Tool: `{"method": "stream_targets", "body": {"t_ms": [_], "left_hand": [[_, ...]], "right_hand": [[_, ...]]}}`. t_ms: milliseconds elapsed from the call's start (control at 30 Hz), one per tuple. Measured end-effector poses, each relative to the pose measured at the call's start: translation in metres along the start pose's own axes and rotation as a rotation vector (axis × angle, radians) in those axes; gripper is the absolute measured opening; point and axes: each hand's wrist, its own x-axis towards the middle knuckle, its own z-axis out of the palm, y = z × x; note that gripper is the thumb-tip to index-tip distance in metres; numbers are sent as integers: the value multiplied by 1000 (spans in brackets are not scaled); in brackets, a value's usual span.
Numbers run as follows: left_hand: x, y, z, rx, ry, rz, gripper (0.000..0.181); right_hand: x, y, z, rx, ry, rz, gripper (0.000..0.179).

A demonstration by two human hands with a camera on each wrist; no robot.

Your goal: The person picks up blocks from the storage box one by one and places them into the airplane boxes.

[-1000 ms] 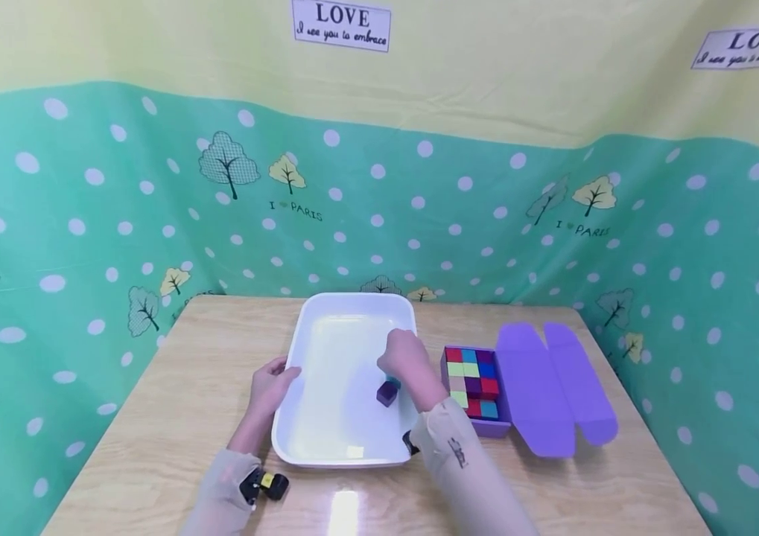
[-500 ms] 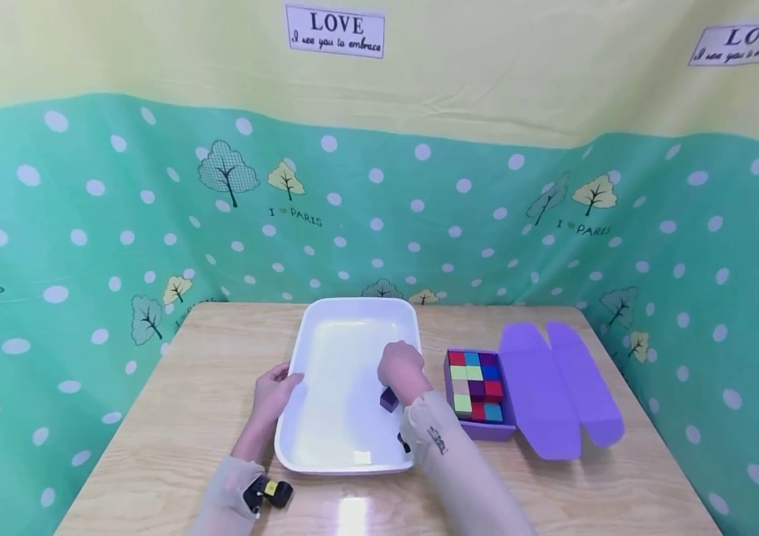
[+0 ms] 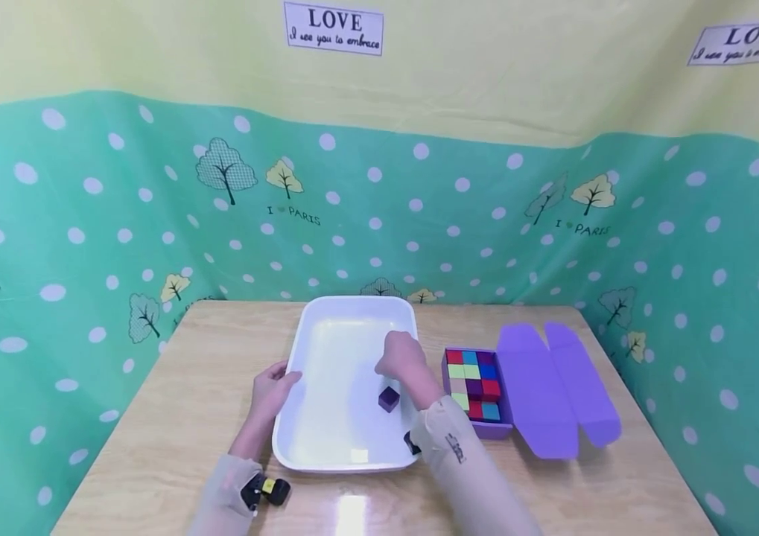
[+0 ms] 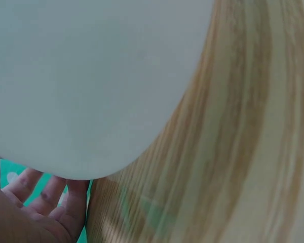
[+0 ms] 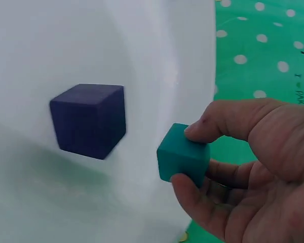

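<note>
A white tray (image 3: 328,417) lies on the table. My left hand (image 3: 270,393) grips its left rim, thumb over the edge; the left wrist view shows fingers (image 4: 50,195) against the tray's outer wall. Over the tray's right part, my right hand (image 3: 402,356) pinches a teal cube (image 5: 178,154) between thumb and fingers. That cube is hidden behind the hand in the head view. A dark purple cube (image 3: 389,400) sits on the tray floor just in front of the right hand, apart from the teal one.
Right of the tray stands a purple box (image 3: 489,430) holding several coloured cubes (image 3: 473,385). Its purple lid (image 3: 543,402) lies folded open to the right. Behind the wooden table (image 3: 218,342) hangs a green and yellow curtain (image 3: 379,201).
My right hand has dipped toward the near side, then moved back up to about its earlier place. The purple cube, partly covered half a second ago, shows fully. My left hand stays on the rim.
</note>
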Motion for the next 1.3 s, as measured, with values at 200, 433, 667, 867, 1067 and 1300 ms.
{"method": "stream_targets", "body": {"t_ms": [200, 433, 667, 867, 1067, 1300], "left_hand": [[0, -2, -2, -5, -1, -4, 49], [0, -4, -2, -20, 3, -8, 47], [-2, -3, -3, -24, 5, -20, 46], [-2, -1, -4, -24, 2, -25, 48], [0, 0, -5, -23, -22, -14, 50], [2, 0, -4, -18, -37, -15, 50]], "right_hand": [[-17, 2, -20, 160, -16, -26, 30], [-33, 25, -39, 257, 33, 11, 37], [-50, 66, -55, 328, 66, 5, 30], [-56, 101, -63, 297, 88, -105, 34], [-64, 128, -70, 341, 50, -237, 33], [-78, 150, -75, 363, 39, -247, 33]]}}
